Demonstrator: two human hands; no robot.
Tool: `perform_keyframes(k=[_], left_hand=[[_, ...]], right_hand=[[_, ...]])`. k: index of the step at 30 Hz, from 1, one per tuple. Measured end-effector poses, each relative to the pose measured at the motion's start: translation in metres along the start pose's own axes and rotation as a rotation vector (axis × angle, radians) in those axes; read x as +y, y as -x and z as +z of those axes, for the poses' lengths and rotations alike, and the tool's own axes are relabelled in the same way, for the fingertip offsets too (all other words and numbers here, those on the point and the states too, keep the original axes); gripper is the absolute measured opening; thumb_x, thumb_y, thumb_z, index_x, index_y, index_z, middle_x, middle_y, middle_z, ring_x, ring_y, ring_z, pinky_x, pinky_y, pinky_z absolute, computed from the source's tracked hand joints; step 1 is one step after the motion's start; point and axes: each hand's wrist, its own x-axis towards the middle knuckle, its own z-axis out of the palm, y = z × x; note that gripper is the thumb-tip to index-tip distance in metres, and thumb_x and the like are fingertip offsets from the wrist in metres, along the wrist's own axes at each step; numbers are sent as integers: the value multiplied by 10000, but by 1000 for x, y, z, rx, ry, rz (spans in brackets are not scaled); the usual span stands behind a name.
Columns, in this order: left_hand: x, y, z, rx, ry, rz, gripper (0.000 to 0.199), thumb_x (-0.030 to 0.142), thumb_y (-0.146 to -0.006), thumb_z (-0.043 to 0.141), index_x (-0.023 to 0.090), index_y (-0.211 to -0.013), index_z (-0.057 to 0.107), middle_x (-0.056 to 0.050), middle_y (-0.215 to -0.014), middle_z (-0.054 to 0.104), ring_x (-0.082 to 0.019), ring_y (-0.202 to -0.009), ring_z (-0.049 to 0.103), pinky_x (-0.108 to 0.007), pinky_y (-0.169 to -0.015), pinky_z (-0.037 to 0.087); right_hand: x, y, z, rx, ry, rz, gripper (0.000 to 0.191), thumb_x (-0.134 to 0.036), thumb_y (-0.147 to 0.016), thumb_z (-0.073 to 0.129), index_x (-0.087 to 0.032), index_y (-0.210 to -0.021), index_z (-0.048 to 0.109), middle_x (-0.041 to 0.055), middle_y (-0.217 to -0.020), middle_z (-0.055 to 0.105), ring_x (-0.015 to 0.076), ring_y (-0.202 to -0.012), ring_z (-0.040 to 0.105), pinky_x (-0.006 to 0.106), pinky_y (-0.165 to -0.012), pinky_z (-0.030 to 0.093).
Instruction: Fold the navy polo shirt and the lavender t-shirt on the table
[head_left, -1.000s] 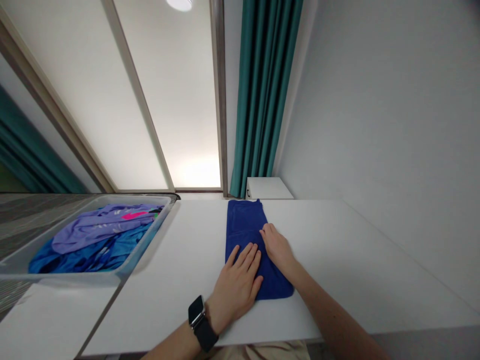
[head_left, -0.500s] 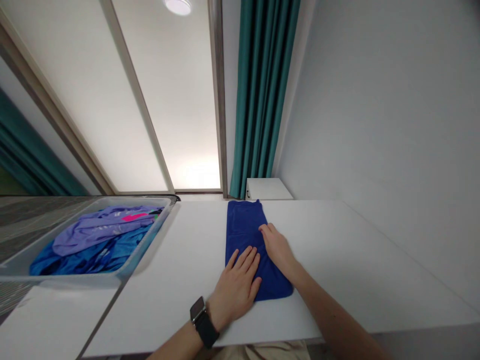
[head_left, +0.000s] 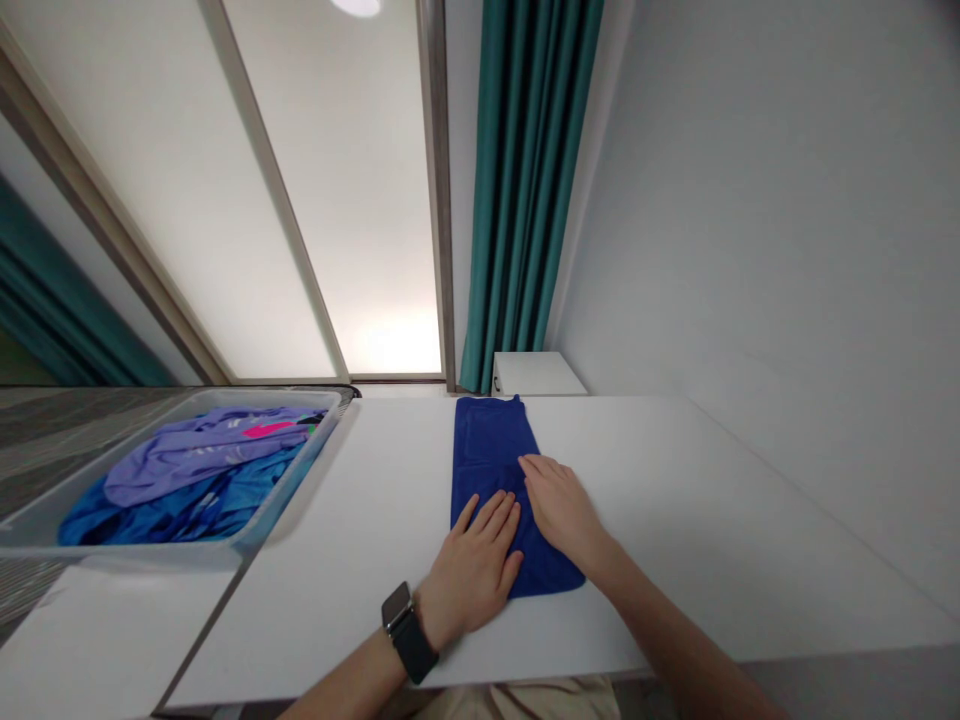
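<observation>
A dark blue folded piece of clothing lies flat on the white table in a long narrow shape, its far end near the table's back edge. My left hand rests palm down on its near left part, fingers stretched out, with a black watch on the wrist. Over the right edge of the cloth lies my right hand, its fingers extended and close together, tips touching the fabric. Both hands cover parts of the cloth, and what kind of garment it is cannot be made out.
On the left stands a clear plastic bin holding a purple garment and a bright blue garment. The white table has a seam on its left. Beyond it are a small white cabinet and a green curtain; a wall runs along the right.
My right hand has slid slightly toward me along the right edge of the blue cloth. My left hand stays in the same place on it.
</observation>
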Motion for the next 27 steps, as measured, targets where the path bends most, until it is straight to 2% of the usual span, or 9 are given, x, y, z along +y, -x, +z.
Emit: perform_keyframes(k=[5, 9, 15, 23, 27], left_hand=[[4, 1, 0, 24, -12, -19, 530, 408, -1016, 303, 136, -1464, 381, -87, -1521, 414, -218, -1434, 314, -456, -1187, 233], [5, 2, 1, 46, -28, -31, 526, 408, -1014, 314, 137, -1457, 394, -87, -1523, 411, -215, -1433, 316, -448, -1183, 247], [6, 7, 1, 68, -32, -41, 514, 408, -1008, 328, 148, -1441, 425, -93, -1505, 439, -221, -1418, 346, -453, -1169, 276], [16, 39, -12, 35, -59, 0, 534, 380, -1001, 361, 141, -1478, 351, -96, -1544, 374, -223, -1444, 294, -467, -1187, 236], [13, 36, -20, 7, -28, 10, 568, 396, -987, 387, 122, -1481, 334, -108, -1543, 372, -224, -1448, 284, -455, -1190, 238]], right_hand=[[-6, 27, 15, -70, -87, 8, 518, -309, -1017, 228, -107, -1447, 433, 123, -1496, 438, 241, -1405, 350, 460, -1140, 289], [-5, 29, 19, -121, -105, 43, 567, -386, -1018, 212, -107, -1486, 369, 99, -1555, 326, 246, -1454, 248, 463, -1167, 252], [-11, 28, 12, -154, -117, 40, 565, -381, -1013, 235, -105, -1491, 359, 99, -1566, 301, 251, -1463, 218, 455, -1177, 240], [-32, 51, 8, -139, -112, 18, 558, -378, -1011, 259, -114, -1492, 357, 96, -1563, 303, 256, -1462, 220, 478, -1188, 205], [-34, 53, 8, -137, -107, 26, 550, -356, -1009, 269, -106, -1492, 357, 103, -1563, 304, 267, -1464, 213, 499, -1191, 184]])
